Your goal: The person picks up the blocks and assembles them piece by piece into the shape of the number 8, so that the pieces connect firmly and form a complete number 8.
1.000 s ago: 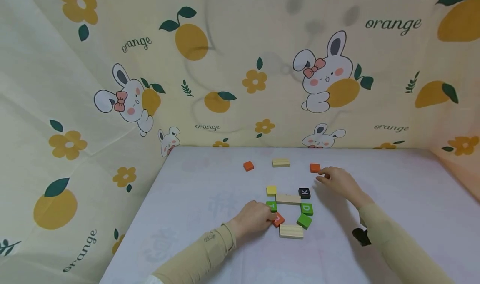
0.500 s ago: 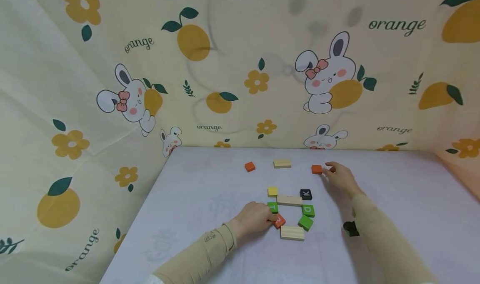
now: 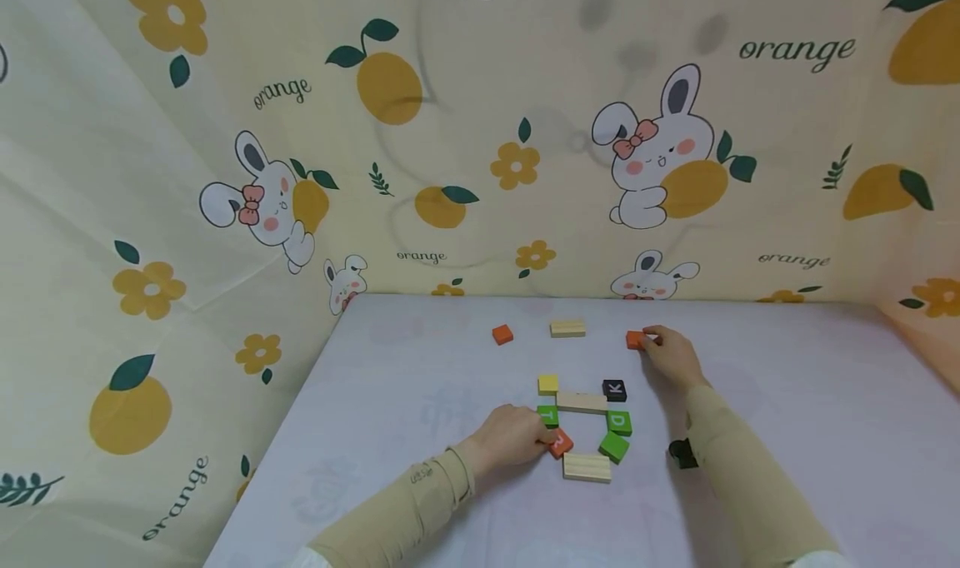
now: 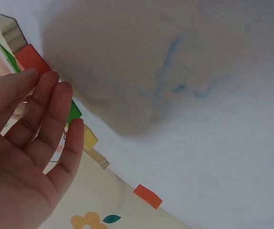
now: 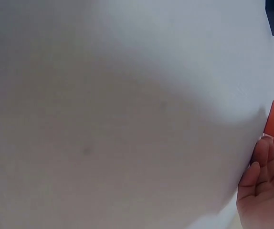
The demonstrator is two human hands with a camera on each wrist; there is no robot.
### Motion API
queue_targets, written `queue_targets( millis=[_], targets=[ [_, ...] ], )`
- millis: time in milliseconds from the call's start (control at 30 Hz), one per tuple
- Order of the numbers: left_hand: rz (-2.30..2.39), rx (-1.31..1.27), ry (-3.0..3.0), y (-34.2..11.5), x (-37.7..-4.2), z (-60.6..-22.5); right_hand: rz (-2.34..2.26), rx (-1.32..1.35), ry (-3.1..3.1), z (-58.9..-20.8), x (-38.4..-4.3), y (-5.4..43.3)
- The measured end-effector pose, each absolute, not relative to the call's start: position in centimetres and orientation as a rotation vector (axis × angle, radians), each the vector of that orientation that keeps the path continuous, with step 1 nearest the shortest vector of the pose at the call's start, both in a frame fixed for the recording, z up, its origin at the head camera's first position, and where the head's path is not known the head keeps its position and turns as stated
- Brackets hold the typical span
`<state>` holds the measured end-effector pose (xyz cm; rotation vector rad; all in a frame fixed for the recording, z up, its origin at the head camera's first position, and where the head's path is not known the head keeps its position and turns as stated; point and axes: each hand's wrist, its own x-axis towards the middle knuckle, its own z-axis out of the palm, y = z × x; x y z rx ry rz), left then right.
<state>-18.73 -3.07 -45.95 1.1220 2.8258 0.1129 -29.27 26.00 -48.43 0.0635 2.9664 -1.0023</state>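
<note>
- Left hand [image 3: 510, 439]: placed at the near-left corner of the block layout. Its fingertips touch the red-orange R block [image 3: 561, 443]; whether they pinch it cannot be determined.
- Right hand [image 3: 675, 358]: placed at the far right. Its thumb and fingers pinch the right orange block [image 3: 634, 340] at its right side.
- Right orange block position: far part of the white table [image 3: 375, 401], beyond the black K block [image 3: 614, 391].
- R block position: table surface, set at an angle, between the green T block [image 3: 548, 416] and the near plank [image 3: 587, 467].
- Left column, far to near: yellow block [image 3: 548, 384], T block, R block.
- Right column, far to near: K block, green D block [image 3: 619, 422], angled green block [image 3: 614, 446].
- Middle plank [image 3: 581, 402]: lies crosswise between the 2 columns. The near plank lies crosswise at their near end.
- Far row: left orange block [image 3: 502, 335] and far plank [image 3: 567, 329], well apart from each other, with the right orange block at the right end.
- Backdrop cloth [image 3: 465, 77]: stands behind the table, printed with rabbits, oranges and flowers.
</note>
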Motion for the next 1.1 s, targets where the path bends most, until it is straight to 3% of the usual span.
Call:
queue_targets(
  millis=[200,667,1100],
  targets=[
    [0.092,1.121,2.831,-2.9,-18.7,-46.1,-0.989,0.105,2.942,-48.6,-29.1,25.8],
    [0.044,1.217,2.845,-3.1,-18.8,-45.8,-0.828,-0.212,2.880,-47.3,-28.5,24.0],
    [0.005,1.305,2.878,-2.8,-19.0,-45.6,-0.768,-0.271,2.774,-47.0,-28.3,22.6]
  ],
)
